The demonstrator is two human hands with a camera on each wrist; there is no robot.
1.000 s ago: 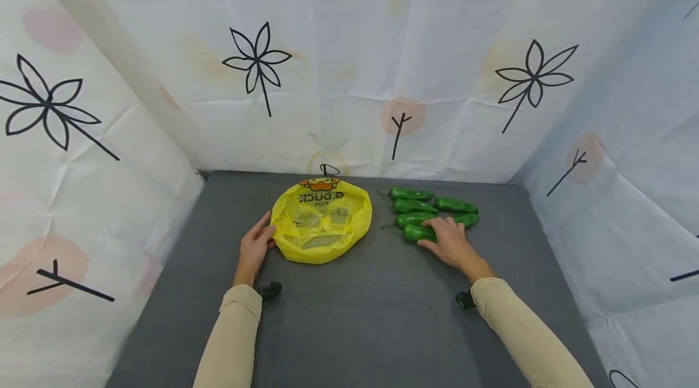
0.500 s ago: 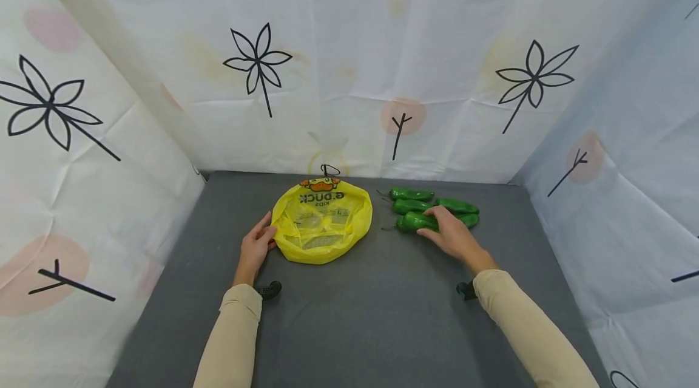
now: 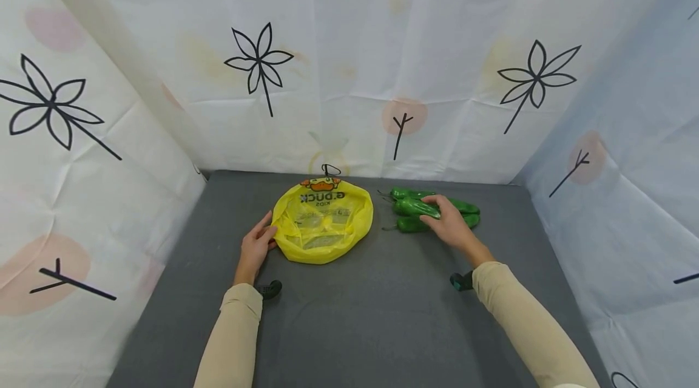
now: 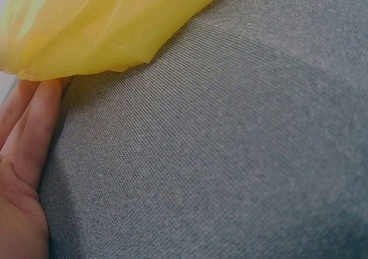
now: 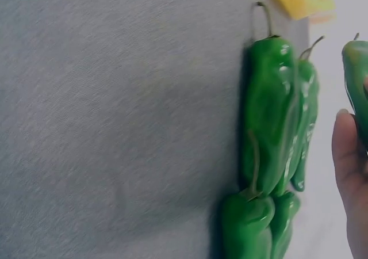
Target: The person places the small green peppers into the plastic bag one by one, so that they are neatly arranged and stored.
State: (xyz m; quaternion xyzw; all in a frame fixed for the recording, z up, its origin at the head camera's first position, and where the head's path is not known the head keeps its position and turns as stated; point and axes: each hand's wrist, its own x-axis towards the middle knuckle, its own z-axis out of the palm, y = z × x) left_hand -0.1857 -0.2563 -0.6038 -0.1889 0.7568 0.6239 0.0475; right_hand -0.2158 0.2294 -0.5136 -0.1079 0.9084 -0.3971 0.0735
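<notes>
White patterned fabric stands beyond both hands. The grey counter extends beneath and around them. The yellow bag, printed "G.DUCK KIDS", lies on the counter between the hands, directly beside the left one. The two hands are well apart. The left hand touches the near rim of the bag; its fingers pass behind the plastic, so a pinch cannot be confirmed. The right hand grips one pepper between thumb and fingers. The remaining green peppers lie on the counter, grouped near the right hand. The held pepper is apart from this group.
</notes>
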